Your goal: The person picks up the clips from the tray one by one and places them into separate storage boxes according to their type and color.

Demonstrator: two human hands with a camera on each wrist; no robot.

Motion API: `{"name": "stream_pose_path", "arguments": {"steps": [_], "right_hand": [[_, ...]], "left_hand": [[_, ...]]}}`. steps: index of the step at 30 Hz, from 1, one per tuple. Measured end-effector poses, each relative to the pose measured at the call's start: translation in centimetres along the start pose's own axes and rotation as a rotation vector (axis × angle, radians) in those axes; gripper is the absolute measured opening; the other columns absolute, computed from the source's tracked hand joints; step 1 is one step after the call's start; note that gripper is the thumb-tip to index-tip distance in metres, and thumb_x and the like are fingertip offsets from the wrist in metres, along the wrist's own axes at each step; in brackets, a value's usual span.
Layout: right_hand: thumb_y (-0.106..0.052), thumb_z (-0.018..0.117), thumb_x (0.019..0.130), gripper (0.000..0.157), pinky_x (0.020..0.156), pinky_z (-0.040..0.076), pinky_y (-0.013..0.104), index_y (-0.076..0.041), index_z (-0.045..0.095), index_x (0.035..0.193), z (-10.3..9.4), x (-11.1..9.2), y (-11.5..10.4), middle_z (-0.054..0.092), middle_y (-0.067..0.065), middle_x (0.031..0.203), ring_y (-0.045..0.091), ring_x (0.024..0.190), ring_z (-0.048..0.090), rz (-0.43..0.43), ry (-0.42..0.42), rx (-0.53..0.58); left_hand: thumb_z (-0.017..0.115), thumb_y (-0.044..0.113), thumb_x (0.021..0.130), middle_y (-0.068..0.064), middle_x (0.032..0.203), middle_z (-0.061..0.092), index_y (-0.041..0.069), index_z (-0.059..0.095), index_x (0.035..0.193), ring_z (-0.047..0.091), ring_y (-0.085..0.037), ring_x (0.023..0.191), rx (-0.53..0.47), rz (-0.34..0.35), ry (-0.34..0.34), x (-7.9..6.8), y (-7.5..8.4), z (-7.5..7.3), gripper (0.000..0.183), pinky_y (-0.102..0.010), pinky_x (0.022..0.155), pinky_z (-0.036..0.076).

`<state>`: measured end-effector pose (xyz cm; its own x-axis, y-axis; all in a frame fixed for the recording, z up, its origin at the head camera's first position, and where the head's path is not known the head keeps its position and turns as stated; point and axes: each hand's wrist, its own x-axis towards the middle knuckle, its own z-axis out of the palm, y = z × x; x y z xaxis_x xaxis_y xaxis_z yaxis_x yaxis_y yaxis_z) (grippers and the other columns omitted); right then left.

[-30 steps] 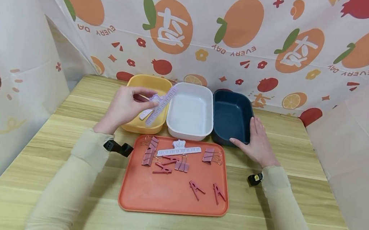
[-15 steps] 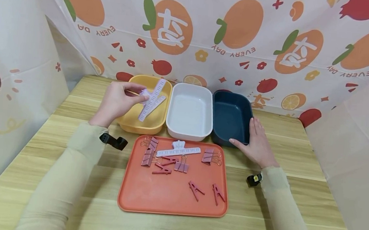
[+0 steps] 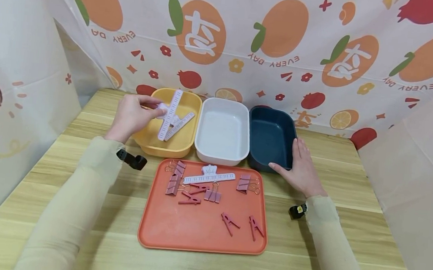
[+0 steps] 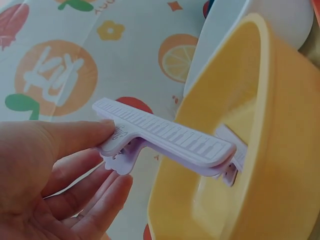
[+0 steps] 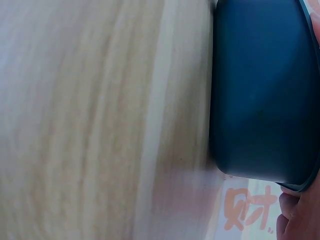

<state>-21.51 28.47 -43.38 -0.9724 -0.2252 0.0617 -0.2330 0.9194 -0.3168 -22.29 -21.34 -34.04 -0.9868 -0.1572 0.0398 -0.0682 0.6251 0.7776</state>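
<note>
"Head view, what have you got?"

"I've got the left hand (image 3: 132,115) pinching a lilac clip (image 3: 170,115) over the yellow box (image 3: 166,152), far left on the worktop (image 3: 115,256). A second clip (image 3: 180,126) lies inside that box, partly behind the held one. Right hand (image 3: 306,169): fingers straight along the right wall of the dark blue box (image 3: 271,141), thumb spread to its near edge. White box (image 3: 223,131) between them."

"Nearer?"

"Orange tray (image 3: 178,229): a white clip (image 3: 210,177) at its far side, plus pink binder clips (image 3: 243,183) and red clothespins (image 3: 228,223)."

"Left wrist?"

"Thumb on top, fingers below, pinching the lilac clip's handle; its bar reaches over the yellow box. I can't tell whether it touches the second clip."

"Right wrist?"

"Mostly dark blue wall and blurred worktop. Only parts of the right hand show, far right, by the rim."
</note>
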Motion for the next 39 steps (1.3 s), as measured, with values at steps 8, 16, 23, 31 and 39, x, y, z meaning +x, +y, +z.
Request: {"name": "stream_pose_path", "arguments": {"steps": [8, 16, 23, 31, 39], "right_hand": [[-0.079, 0.056, 0.086, 0.121, 0.12, 0.011, 0.057, -0.004, -0.003, 0.162, -0.1, -0.2, -0.1, -0.002, 0.016, 0.169, 0.034, 0.154, 0.0, 0.002, -0.003, 0.004], [-0.078, 0.056, 0.086, 0.121, 0.119, 0.011, 0.058, -0.004, -0.003, 0.162, 0.0, -0.2, 0.0, -0.005, 0.014, 0.169, 0.034, 0.154, -0.001, 0.006, -0.005, 0.013], [-0.079, 0.056, 0.086, 0.121, 0.12, 0.01, 0.056, -0.004, -0.004, 0.162, -0.1, -0.2, -0.1, -0.004, 0.015, 0.169, 0.033, 0.154, -0.002, 0.002, -0.006, 0.013], [-0.079, 0.056, 0.086, 0.121, 0.12, 0.009, 0.055, -0.004, -0.003, 0.162, 0.0, -0.2, -0.1, -0.004, 0.015, 0.169, 0.033, 0.154, -0.002, 0.002, -0.003, 0.013], [-0.08, 0.055, 0.085, 0.123, 0.12, 0.01, 0.057, -0.005, -0.004, 0.162, 0.1, -0.1, 0.0, -0.003, 0.015, 0.169, 0.033, 0.154, -0.002, 0.012, 0.001, 0.008]], "left_hand": [[0.076, 0.031, 0.094, -0.017, 0.129, 0.062, 0.004, 0.069, 0.131, 0.056, -0.033, 0.108, 0.035, -0.06, -0.014, 1.0, -0.3, -0.2, 0.046, -0.04, 0.087, 0.052], [0.076, 0.029, 0.095, -0.019, 0.122, 0.065, 0.002, 0.069, 0.129, 0.061, -0.031, 0.098, 0.056, -0.089, -0.03, 2.1, -0.5, -0.2, 0.044, -0.037, 0.08, 0.052], [0.077, 0.024, 0.094, -0.018, 0.123, 0.065, 0.002, 0.071, 0.125, 0.059, -0.03, 0.099, 0.074, -0.11, -0.029, 2.9, -0.8, 0.1, 0.039, -0.037, 0.077, 0.05], [0.075, 0.02, 0.095, -0.019, 0.122, 0.064, 0.0, 0.07, 0.125, 0.053, -0.032, 0.102, 0.109, -0.121, -0.028, 3.3, -0.9, 0.7, 0.036, -0.038, 0.077, 0.049], [0.074, 0.018, 0.096, -0.021, 0.117, 0.064, -0.003, 0.069, 0.125, 0.051, -0.034, 0.103, 0.13, -0.12, -0.018, 3.5, -1.1, 1.2, 0.036, -0.039, 0.077, 0.049]]}}
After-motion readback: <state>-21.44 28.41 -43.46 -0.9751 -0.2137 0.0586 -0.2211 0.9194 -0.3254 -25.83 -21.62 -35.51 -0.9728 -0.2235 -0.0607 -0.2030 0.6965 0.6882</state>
